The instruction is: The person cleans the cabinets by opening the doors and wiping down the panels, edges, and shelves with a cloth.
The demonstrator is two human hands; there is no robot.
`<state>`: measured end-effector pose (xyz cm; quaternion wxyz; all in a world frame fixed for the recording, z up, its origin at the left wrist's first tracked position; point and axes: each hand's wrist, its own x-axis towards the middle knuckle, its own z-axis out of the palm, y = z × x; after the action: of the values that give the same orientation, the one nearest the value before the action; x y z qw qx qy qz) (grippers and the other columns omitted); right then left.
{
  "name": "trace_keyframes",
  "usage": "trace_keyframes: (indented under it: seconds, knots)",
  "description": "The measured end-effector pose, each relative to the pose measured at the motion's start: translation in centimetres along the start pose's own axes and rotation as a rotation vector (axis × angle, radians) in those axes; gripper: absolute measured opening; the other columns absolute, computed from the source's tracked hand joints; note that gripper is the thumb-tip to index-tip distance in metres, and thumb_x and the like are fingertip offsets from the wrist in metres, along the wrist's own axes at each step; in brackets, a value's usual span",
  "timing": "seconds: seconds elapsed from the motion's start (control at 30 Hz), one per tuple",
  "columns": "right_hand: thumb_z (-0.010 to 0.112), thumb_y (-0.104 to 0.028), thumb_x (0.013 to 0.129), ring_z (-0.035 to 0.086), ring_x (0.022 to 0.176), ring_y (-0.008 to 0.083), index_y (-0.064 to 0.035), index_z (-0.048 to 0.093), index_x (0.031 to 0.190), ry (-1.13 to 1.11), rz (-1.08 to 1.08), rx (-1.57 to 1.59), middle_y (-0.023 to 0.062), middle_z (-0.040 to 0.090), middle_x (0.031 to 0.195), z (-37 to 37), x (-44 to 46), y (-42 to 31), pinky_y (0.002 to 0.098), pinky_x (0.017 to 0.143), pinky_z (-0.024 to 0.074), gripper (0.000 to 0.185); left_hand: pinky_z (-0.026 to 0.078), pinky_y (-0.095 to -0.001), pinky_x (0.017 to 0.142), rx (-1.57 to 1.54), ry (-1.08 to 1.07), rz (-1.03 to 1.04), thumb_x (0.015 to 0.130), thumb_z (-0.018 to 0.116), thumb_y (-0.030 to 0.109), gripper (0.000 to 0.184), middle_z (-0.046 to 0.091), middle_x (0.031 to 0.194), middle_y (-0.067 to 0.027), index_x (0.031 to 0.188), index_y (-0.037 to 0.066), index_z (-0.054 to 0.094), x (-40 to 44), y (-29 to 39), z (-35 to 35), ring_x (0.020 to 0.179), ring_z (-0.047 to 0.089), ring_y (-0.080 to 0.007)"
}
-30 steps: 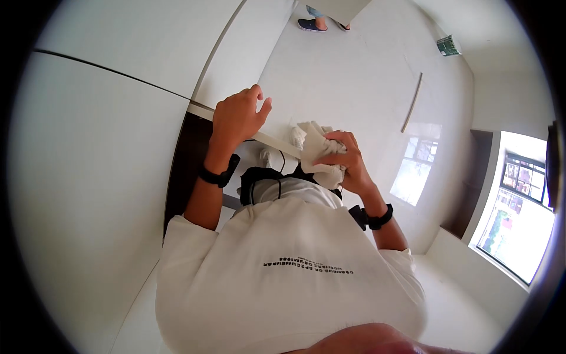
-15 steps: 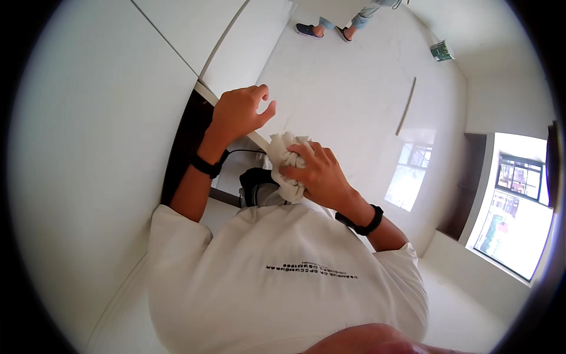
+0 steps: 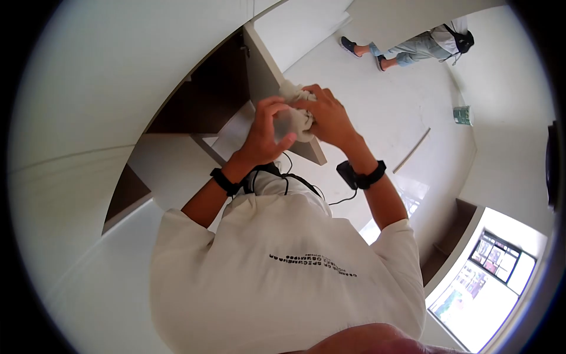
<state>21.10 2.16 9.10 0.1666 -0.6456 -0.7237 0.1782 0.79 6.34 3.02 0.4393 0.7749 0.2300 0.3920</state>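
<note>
A crumpled off-white cloth (image 3: pixel 302 120) is bunched in my right hand (image 3: pixel 331 121), whose fingers press into it. My left hand (image 3: pixel 265 133) is just to the left of the cloth, thumb and fingers curved apart with nothing seen between them. Whether its fingertips touch the cloth is unclear. Behind both hands stands the edge of a pale cabinet door (image 3: pixel 265 59), swung out from a dark cabinet interior (image 3: pixel 206 94). Black bands are on both wrists, and a small black device with a cable sits at the right one.
Another person (image 3: pixel 413 50) is on the pale floor at the top right, partly behind a light panel (image 3: pixel 407 20). A thin strip (image 3: pixel 411 150) lies on the floor, and a green bucket (image 3: pixel 463 115) stands by the wall. A window (image 3: pixel 489 277) is at the lower right.
The cabinet door now stands open with its dark interior showing. Both hands have come closer together, with the cloth raised to the door. The other person shows more fully and further right.
</note>
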Motion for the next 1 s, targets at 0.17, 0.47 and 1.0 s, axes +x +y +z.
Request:
trace_keyframes:
  seconds: [0.17, 0.47, 1.0]
  knots:
    - [0.077, -0.01, 0.069, 0.06, 0.103, 0.0291, -0.0272, 0.071, 0.114, 0.036, -0.2, -0.268, 0.0031, 0.058, 0.121, 0.2, 4.4, 0.1, 0.0404, 0.079, 0.0526, 0.049, 0.02, -0.0584, 0.118, 0.219, -0.075, -0.031, 0.086, 0.076, 0.039, 0.108, -0.001, 0.157, -0.038, 0.157, 0.003, 0.003, -3.2, 4.0, 4.3, 0.148, 0.005, -0.0536]
    - [0.065, -0.02, 0.087, 0.063, 0.105, 0.0301, -0.0139, 0.056, 0.138, 0.13, -0.253, -0.819, 0.0046, 0.065, 0.115, 4.4, 14.7, -0.6, 0.0567, 0.08, 0.0529, 0.053, 0.013, -0.0529, 0.122, 0.33, -0.162, -0.174, 0.085, 0.074, 0.055, 0.131, -0.009, 0.156, -0.042, 0.15, -0.009, -0.02, -5.1, 1.4, 7.5, 0.149, -0.003, -0.0543]
    - [0.058, -0.02, 0.09, 0.061, 0.116, 0.0374, -0.0101, 0.038, 0.151, -0.275, 0.04, -0.653, 0.013, 0.06, 0.129, 3.1, 7.3, -2.4, 0.0545, 0.09, 0.0537, 0.065, 0.033, -0.045, 0.118, 0.282, -0.056, -0.262, 0.082, 0.081, 0.033, 0.124, -0.007, 0.157, -0.0378, 0.151, -0.01, -0.012, -5.3, 0.7, 11.0, 0.148, 0.014, -0.0496]
